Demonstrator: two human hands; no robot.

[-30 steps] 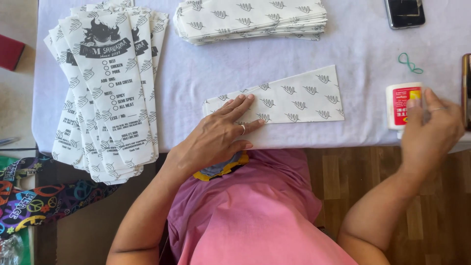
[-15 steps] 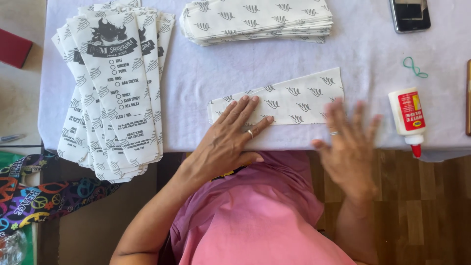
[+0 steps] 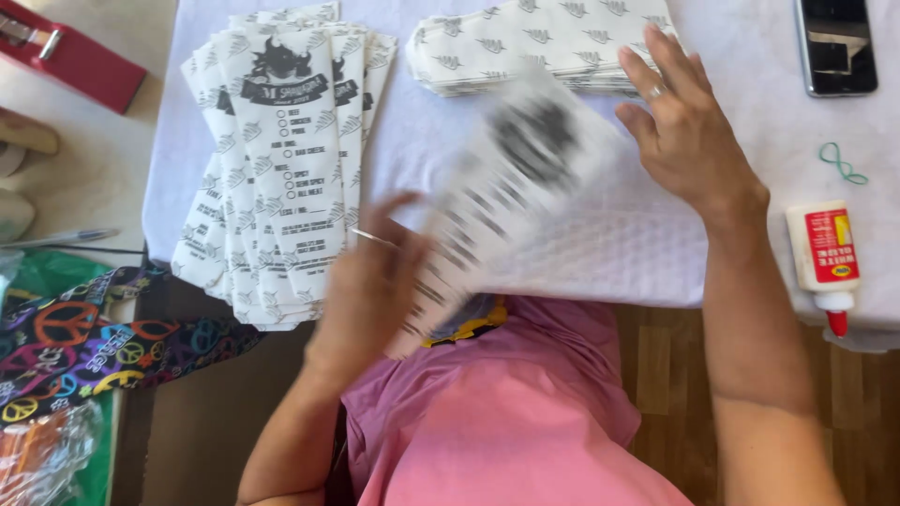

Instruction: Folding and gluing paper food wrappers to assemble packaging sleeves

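Note:
My left hand (image 3: 375,281) grips the near end of a long white paper bag (image 3: 511,178) with black print, which is blurred and lifted at a slant above the white-covered table (image 3: 619,258). At the bag's far end my right hand (image 3: 689,131) is spread with fingers apart, over the edge of a stack of flat patterned paper sheets (image 3: 544,37); whether it touches the bag is unclear. A fanned pile of finished printed bags (image 3: 281,159) lies to the left of my left hand.
A white glue bottle (image 3: 823,258) with a red label lies at the table's right edge. Near it are a green rubber band (image 3: 842,164) and a dark phone (image 3: 836,45). A red box (image 3: 66,52), a pen (image 3: 66,237) and colourful patterned fabric (image 3: 84,337) are at the left.
The folded paper that lay flat under my left hand is now lifted and turned printed side up. My right hand left the glue bottle and moved up to the far stack.

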